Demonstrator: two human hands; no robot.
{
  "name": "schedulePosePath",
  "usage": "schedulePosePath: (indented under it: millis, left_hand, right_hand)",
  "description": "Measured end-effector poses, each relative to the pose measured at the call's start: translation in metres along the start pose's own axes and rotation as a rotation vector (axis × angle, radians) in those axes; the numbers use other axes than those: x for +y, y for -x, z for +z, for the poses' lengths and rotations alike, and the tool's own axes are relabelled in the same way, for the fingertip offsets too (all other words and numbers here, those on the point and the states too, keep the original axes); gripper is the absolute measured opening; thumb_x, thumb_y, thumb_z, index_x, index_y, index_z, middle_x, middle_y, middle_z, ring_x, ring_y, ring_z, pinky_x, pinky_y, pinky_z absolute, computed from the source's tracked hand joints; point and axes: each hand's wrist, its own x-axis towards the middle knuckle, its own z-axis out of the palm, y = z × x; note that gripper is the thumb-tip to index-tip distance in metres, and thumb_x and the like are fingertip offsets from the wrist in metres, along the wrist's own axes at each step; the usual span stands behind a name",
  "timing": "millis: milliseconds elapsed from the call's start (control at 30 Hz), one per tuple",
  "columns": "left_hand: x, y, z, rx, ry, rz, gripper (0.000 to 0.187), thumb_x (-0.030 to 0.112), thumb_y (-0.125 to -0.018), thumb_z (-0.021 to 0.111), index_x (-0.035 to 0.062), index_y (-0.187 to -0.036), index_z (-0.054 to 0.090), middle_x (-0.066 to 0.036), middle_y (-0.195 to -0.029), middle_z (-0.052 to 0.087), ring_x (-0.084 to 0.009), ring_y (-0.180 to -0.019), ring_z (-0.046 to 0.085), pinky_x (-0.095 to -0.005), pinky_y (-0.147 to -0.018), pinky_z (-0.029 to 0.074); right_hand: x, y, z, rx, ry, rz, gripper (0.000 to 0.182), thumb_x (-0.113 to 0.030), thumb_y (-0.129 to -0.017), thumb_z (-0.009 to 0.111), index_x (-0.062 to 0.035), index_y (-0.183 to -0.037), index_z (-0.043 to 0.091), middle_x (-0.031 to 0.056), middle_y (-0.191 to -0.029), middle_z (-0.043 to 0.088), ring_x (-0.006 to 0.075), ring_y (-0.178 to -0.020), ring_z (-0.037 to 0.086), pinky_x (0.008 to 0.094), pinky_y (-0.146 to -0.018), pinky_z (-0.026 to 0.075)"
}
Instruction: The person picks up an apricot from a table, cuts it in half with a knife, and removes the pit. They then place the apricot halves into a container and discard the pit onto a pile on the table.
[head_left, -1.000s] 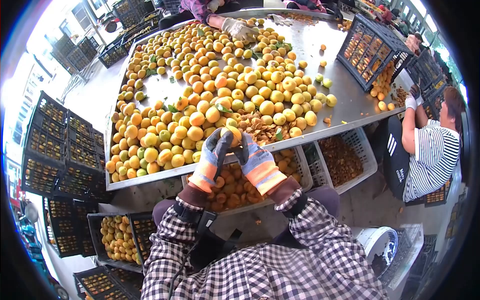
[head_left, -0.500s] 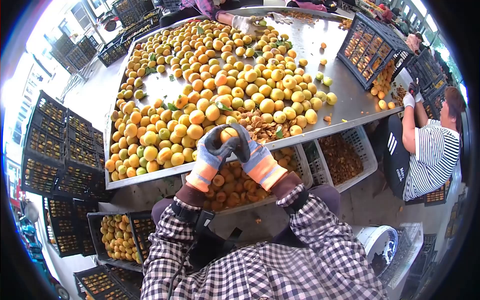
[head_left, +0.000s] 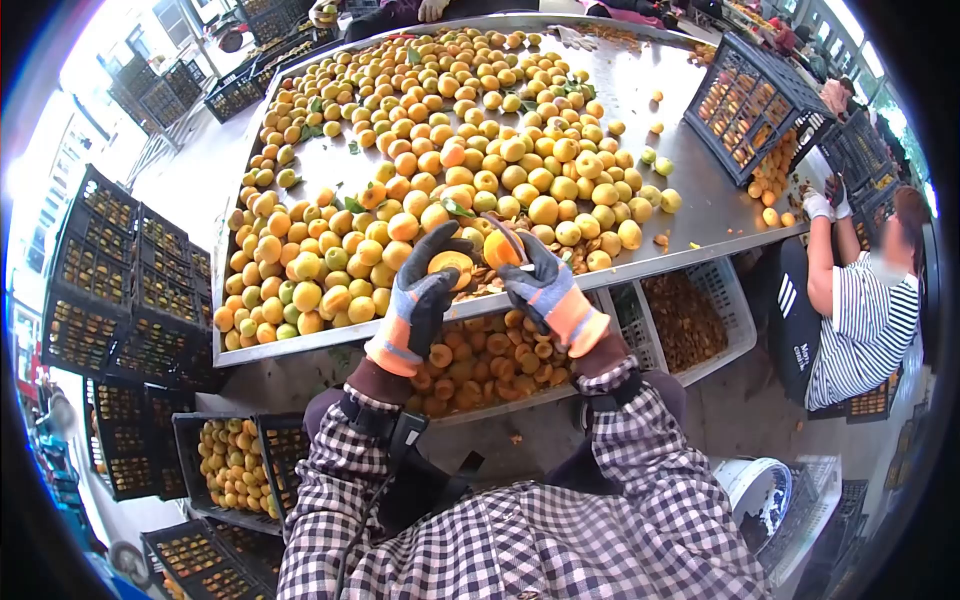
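Observation:
Both my hands wear black-palmed gloves with orange and blue cuffs, over the near edge of a metal table (head_left: 700, 225). My left hand (head_left: 428, 285) holds an apricot half (head_left: 451, 268), its cut face up. In my right hand (head_left: 540, 277) is another apricot half (head_left: 501, 249), orange inside, with a thin dark curved thing at its edge that I cannot make out clearly. The halves are apart. Whole apricots (head_left: 400, 140) are heaped just beyond my hands. Below them, a crate of apricot halves (head_left: 490, 365) stands under the table edge.
A crate of pits or scraps (head_left: 685, 325) stands right of the halves. A tipped black crate (head_left: 755, 100) spills apricots on the table's right. A person in a striped shirt (head_left: 870, 300) sits at the right. Stacked crates (head_left: 130, 280) stand left, a white bucket (head_left: 755, 490) lower right.
The apricot held between my joined hands is now in two halves, one in each hand, and my hands have moved apart. The gloved hand across the table has drawn back from the apricots.

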Motion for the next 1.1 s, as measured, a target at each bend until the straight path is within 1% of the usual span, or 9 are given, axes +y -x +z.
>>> schedulePosePath:
  millis: [33,67,167,267,400,533,667,867,1100]
  left_hand:
    - [0.004,0.002,0.001,0.006,0.002,0.004,0.063,0.010,-0.081,0.063,0.0001,-0.140,0.042,-0.011,-0.119,0.058,-0.0194,-0.110,0.058,-0.0338,-0.088,0.053]
    - [0.009,0.004,0.002,0.008,-0.030,-0.022,0.064,0.010,-0.081,0.065,0.0012,-0.140,0.041,-0.010,-0.121,0.057,-0.0189,-0.110,0.058,-0.0337,-0.089,0.054]
    - [0.013,0.008,0.002,-0.002,-0.066,-0.062,0.069,0.012,-0.080,0.070,0.0035,-0.142,0.040,-0.008,-0.122,0.055,-0.0178,-0.111,0.057,-0.0330,-0.089,0.054]
    - [0.002,0.007,0.007,-0.069,-0.058,-0.074,0.071,0.011,-0.080,0.074,0.0050,-0.142,0.041,-0.007,-0.120,0.057,-0.0161,-0.108,0.058,-0.0300,-0.086,0.055]
    - [-0.012,0.004,0.016,-0.108,-0.207,-0.065,0.064,0.003,-0.080,0.070,0.0022,-0.139,0.044,-0.009,-0.113,0.063,-0.0153,-0.102,0.061,-0.0269,-0.083,0.055]
    - [-0.036,0.002,0.013,-0.145,-0.217,-0.054,0.067,0.008,-0.075,0.078,0.0005,-0.135,0.049,-0.009,-0.116,0.062,-0.0145,-0.103,0.061,-0.0264,-0.083,0.054]
    - [-0.037,0.006,0.017,-0.122,-0.150,-0.107,0.073,0.017,-0.073,0.084,0.0025,-0.136,0.049,-0.005,-0.121,0.060,-0.0134,-0.108,0.057,-0.0270,-0.089,0.050]
    - [-0.032,0.011,0.023,-0.139,-0.130,-0.138,0.070,0.015,-0.074,0.081,0.0039,-0.136,0.049,-0.004,-0.125,0.058,-0.0133,-0.113,0.054,-0.0261,-0.087,0.049]
    - [-0.036,0.011,0.026,-0.099,-0.339,-0.062,0.062,0.000,-0.074,0.068,0.0029,-0.134,0.050,-0.005,-0.125,0.058,-0.0148,-0.115,0.053,-0.0293,-0.098,0.044]
  right_hand:
    - [-0.011,0.006,-0.003,-0.107,-0.063,0.068,0.046,-0.009,-0.087,0.068,-0.0063,-0.130,0.050,0.0006,-0.097,0.062,0.0064,-0.082,0.058,0.0222,-0.068,0.048]
    - [-0.026,0.011,-0.007,-0.166,0.175,0.113,0.047,-0.009,-0.087,0.068,-0.0065,-0.130,0.050,0.0016,-0.101,0.063,0.0071,-0.084,0.059,0.0223,-0.069,0.049]
    - [-0.018,0.018,-0.022,-0.219,0.305,-0.048,0.050,-0.010,-0.087,0.069,-0.0065,-0.132,0.049,0.0043,-0.112,0.062,0.0064,-0.088,0.058,0.0207,-0.070,0.049]
    - [-0.023,0.017,-0.016,-0.009,0.152,-0.115,0.039,-0.009,-0.090,0.065,-0.0050,-0.127,0.054,0.0003,-0.105,0.063,0.0020,-0.076,0.054,0.0175,-0.059,0.043]
    - [-0.027,0.009,0.003,0.250,-0.383,-0.315,0.012,-0.009,-0.093,0.060,-0.0030,-0.103,0.059,0.0019,-0.068,0.058,0.0056,-0.050,0.049,0.0192,-0.045,0.037]
    - [-0.045,-0.003,0.019,0.403,-0.583,-0.532,0.021,-0.023,-0.098,0.054,-0.0038,-0.105,0.052,0.0057,-0.061,0.051,0.0110,-0.037,0.039,0.0250,-0.031,0.035]
    - [-0.045,-0.009,0.025,0.401,-0.568,-0.597,0.021,-0.023,-0.098,0.054,-0.0036,-0.106,0.053,0.0059,-0.064,0.054,0.0100,-0.037,0.040,0.0237,-0.033,0.035]
    - [-0.039,-0.010,0.034,0.395,-0.519,-0.594,0.020,-0.019,-0.098,0.055,-0.0018,-0.108,0.054,0.0052,-0.065,0.056,0.0085,-0.038,0.041,0.0217,-0.033,0.033]
    - [-0.035,-0.018,0.040,0.481,-0.613,-0.449,0.024,-0.024,-0.099,0.053,-0.0021,-0.108,0.054,0.0031,-0.059,0.051,0.0086,-0.035,0.037,0.0223,-0.031,0.030]
